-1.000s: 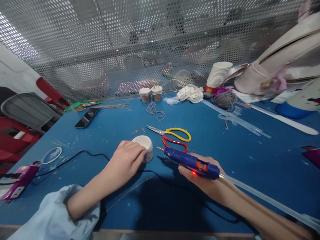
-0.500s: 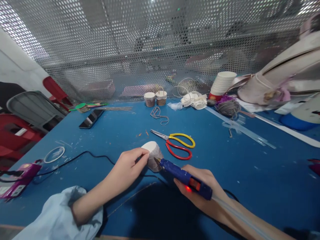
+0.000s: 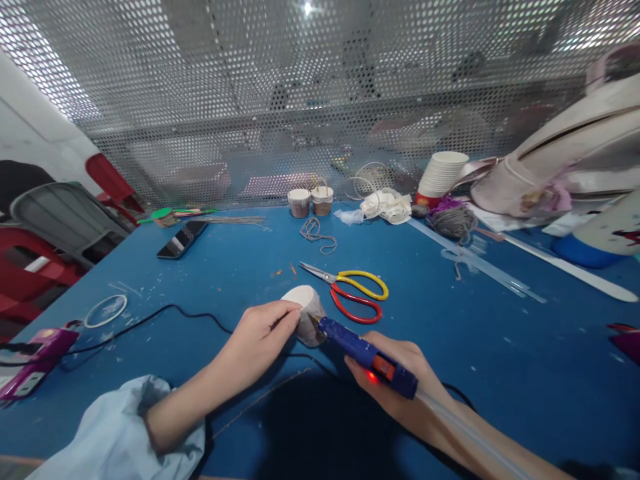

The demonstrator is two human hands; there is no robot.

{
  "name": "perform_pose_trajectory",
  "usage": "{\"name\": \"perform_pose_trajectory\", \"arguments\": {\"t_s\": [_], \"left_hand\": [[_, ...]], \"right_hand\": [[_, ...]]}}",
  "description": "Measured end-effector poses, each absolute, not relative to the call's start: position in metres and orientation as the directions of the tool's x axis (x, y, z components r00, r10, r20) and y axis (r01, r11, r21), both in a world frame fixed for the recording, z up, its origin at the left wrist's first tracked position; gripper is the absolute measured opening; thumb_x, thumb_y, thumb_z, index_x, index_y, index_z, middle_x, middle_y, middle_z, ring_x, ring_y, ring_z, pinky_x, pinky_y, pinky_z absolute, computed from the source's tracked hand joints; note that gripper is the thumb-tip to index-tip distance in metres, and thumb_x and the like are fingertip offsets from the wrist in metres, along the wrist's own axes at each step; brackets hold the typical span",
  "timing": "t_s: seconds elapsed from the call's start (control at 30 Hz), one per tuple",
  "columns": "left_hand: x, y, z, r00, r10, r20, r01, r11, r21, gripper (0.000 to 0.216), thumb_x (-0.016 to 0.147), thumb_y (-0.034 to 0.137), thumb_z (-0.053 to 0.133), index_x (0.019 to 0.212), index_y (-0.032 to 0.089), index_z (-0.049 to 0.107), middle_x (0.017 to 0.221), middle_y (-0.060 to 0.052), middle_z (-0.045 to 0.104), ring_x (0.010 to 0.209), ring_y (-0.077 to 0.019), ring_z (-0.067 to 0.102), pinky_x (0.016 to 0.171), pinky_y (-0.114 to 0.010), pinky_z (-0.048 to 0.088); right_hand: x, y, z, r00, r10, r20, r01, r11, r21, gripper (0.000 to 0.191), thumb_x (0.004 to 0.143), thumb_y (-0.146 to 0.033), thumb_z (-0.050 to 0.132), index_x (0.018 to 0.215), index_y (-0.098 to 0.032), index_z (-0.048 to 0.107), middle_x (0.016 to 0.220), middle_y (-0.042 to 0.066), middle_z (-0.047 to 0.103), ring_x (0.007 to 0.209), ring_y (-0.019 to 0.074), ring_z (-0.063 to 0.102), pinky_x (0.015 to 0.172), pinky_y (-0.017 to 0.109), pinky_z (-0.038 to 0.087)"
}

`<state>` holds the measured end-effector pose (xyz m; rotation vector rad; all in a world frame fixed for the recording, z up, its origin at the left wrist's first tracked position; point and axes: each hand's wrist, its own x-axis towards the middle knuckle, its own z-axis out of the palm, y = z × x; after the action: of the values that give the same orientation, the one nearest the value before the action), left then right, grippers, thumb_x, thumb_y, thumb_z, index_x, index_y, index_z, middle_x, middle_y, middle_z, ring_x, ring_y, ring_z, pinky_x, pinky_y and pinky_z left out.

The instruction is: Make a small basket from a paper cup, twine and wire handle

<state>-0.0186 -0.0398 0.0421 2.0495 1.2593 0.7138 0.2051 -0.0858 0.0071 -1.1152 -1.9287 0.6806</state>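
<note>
Glue gun (image 3: 353, 344): blue plastic, metal tip. Cup (image 3: 311, 333): matt, rough-looking wall. Scissors (image 3: 333, 278): bright metal blades, smooth plastic-look grips. Phone (image 3: 183, 240): glossy face. Tabletop (image 3: 240, 267): smooth (marked in places). Back panel (image 3: 250, 147): perforated metal.

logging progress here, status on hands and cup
Left fingers gripping white cup. Right fingers around glue gun, nozzle at cup's side. Scissors lying beyond, untouched.

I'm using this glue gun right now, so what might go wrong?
The glue gun has its tip at the white cup, close to your left hand; if hot, it might burn you in a slip. Your right hand could snag the black cord running past. Held tilted, the cup might roll.
</note>
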Motion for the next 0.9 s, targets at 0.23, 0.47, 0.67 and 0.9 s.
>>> {"name": "perform_pose_trajectory", "arguments": {"t_s": [0.23,0.47,0.67,0.9], "left_hand": [[-0.0186,-0.0388,0.0397,0.381,0.919,0.099,0.584,-0.323,0.745,0.028,0.091,0.026,0.043,0.091,0.016,0.069,0.074,0.0,0.067,0.063,-0.0115,0.057,0.064,-0.021,0.042],[-0.0185,-0.0397,0.0396,0.38,0.92,0.096,0.588,-0.32,0.743,0.029,0.092,0.027,0.042,0.092,0.016,0.069,0.076,-0.001,0.067,0.066,-0.0123,0.057,0.065,-0.021,0.042],[-0.0185,-0.0395,0.0391,0.39,0.914,0.11,0.578,-0.337,0.744,0.028,0.092,0.026,0.042,0.09,0.016,0.068,0.076,-0.001,0.067,0.066,-0.0121,0.057,0.065,-0.021,0.042],[-0.0183,-0.0401,0.0389,0.396,0.912,0.108,0.575,-0.337,0.745,0.028,0.091,0.026,0.042,0.091,0.016,0.068,0.075,-0.001,0.067,0.064,-0.0119,0.058,0.064,-0.021,0.042]], "right_hand": [[0.2052,-0.0871,0.0063,-0.345,0.852,0.392,0.416,0.514,-0.75,0.011,0.086,-0.018,0.054,0.075,-0.019,0.055,0.061,-0.002,0.055,0.051,0.009,0.049,0.051,0.02,0.037],[0.2064,-0.0867,0.0043,-0.311,0.855,0.416,0.452,0.518,-0.727,0.01,0.085,-0.016,0.056,0.075,-0.019,0.055,0.061,-0.003,0.053,0.05,0.0086,0.047,0.051,0.021,0.036],[0.2064,-0.0881,0.0064,-0.344,0.851,0.397,0.434,0.519,-0.736,0.012,0.085,-0.015,0.054,0.074,-0.019,0.054,0.061,-0.002,0.053,0.051,0.009,0.048,0.051,0.021,0.036],[0.2045,-0.0901,0.0067,-0.383,0.844,0.375,0.455,0.525,-0.719,0.011,0.084,-0.015,0.053,0.074,-0.018,0.056,0.062,-0.001,0.056,0.052,0.01,0.05,0.052,0.022,0.037]]}}
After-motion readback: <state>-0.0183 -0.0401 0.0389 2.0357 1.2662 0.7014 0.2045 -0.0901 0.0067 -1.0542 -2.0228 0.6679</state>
